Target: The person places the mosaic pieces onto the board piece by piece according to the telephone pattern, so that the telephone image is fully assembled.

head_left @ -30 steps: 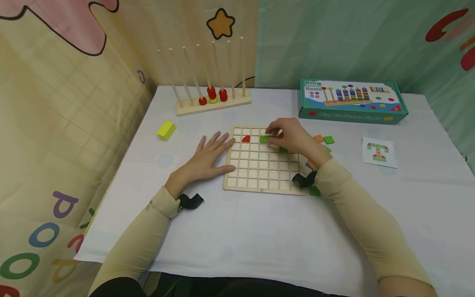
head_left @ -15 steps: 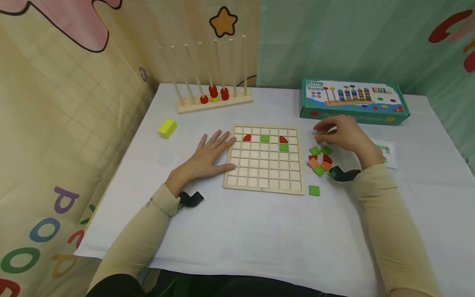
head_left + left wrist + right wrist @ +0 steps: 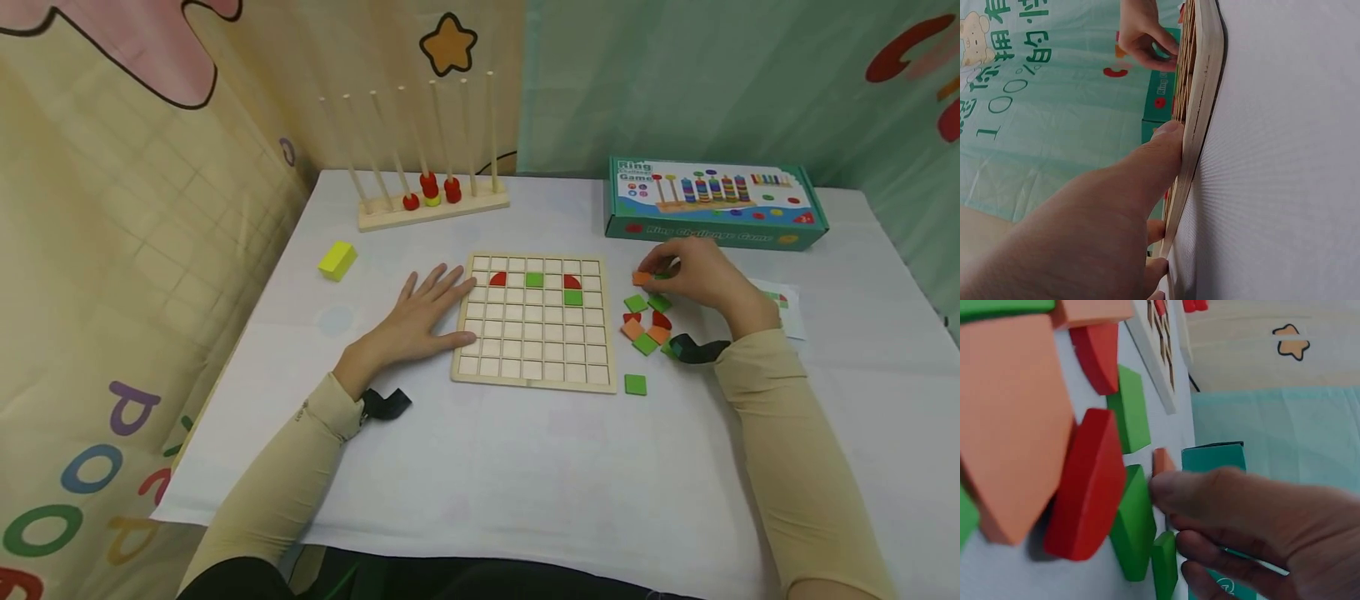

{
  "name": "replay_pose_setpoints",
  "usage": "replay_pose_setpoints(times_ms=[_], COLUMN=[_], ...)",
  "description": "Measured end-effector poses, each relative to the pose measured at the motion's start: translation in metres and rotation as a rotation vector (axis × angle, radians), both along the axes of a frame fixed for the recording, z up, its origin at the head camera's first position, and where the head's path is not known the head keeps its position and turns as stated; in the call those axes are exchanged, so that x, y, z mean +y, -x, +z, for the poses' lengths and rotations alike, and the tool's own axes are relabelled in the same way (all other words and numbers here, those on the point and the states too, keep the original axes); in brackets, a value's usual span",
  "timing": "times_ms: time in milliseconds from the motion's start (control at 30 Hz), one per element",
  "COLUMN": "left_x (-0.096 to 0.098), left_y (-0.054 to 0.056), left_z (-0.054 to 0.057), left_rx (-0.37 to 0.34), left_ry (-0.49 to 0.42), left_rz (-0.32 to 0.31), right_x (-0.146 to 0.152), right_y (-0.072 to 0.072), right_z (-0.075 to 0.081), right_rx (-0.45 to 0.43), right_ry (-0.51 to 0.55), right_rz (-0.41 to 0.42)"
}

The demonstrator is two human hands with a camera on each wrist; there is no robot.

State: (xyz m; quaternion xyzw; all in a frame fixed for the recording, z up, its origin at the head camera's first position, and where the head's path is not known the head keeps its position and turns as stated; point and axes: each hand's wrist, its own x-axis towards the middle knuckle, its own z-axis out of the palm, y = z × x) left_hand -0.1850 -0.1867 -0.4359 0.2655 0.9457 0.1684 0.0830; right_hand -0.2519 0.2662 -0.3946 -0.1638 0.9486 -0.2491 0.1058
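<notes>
My left hand (image 3: 423, 321) lies spread at the left edge of the wooden grid board (image 3: 533, 383). Its thumb (image 3: 1163, 140) rests against the rim in the left wrist view. Set in the grid are a left red quarter-round tile (image 3: 498, 279), a green tile (image 3: 534, 280), and at right another red quarter-round above a second green tile (image 3: 573, 297). Beyond the board's right side, my right hand (image 3: 701, 271) pinches an orange tile (image 3: 641, 278) between thumb and fingertips, close over the table. A green tile (image 3: 662, 275) is partly hidden under its fingers.
Several loose tiles, among them an orange one (image 3: 632, 328), lie right of the board. A pattern card (image 3: 783, 307) is partly behind the right wrist. A green game box (image 3: 716, 229), a peg stand with rings (image 3: 435, 217) and a yellow block (image 3: 338, 261) stand farther back.
My right hand has left the board and moved right to the loose tiles, where its fingertips are now on the orange tile. The left hand has stayed at the board's edge.
</notes>
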Motion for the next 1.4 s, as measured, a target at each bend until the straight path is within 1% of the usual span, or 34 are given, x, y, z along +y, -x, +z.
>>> replay_pose_setpoints(times_ms=[100,200,300,400,467,533,700,800,967,1100,1300,1400], left_x=[0.001,0.001,0.001,0.001,0.001,0.001,0.0,0.0,0.0,0.0,0.0,0.0], left_y=[-0.002,-0.003,-0.003,-0.002,-0.002,-0.002,-0.001,-0.001,-0.001,0.0,0.0,-0.001], left_z=[0.001,0.002,0.003,0.002,0.001,0.001,0.002,0.004,0.004,0.002,0.003,0.003], left_rx=[-0.007,-0.006,-0.002,-0.001,-0.003,-0.004,0.003,0.005,0.003,-0.001,-0.003,-0.002], left_ry=[-0.003,-0.004,0.0,0.006,0.007,0.006,0.004,-0.004,-0.017,-0.01,-0.009,-0.006], left_rz=[0.001,0.0,-0.001,0.002,0.004,0.003,-0.004,-0.006,-0.008,-0.008,-0.004,-0.001], right_x=[-0.005,-0.016,-0.036,-0.06,-0.074,-0.087,-0.115,-0.126,-0.135,-0.138,-0.138,-0.135], right_y=[-0.002,-0.007,-0.014,-0.021,-0.026,-0.031,-0.04,-0.044,-0.048,-0.049,-0.051,-0.05], right_z=[-0.002,0.002,0.009,0.012,0.011,0.008,0.0,-0.004,-0.008,-0.012,-0.012,-0.01], right_rx=[0.051,0.064,0.058,0.088,0.123,0.148,0.16,0.171,0.17,0.168,0.156,0.149], right_ry=[0.017,0.043,0.073,0.101,0.12,0.137,0.156,0.153,0.137,0.14,0.144,0.141], right_rz=[0.019,0.043,0.081,0.152,0.207,0.237,0.27,0.282,0.261,0.263,0.272,0.28])
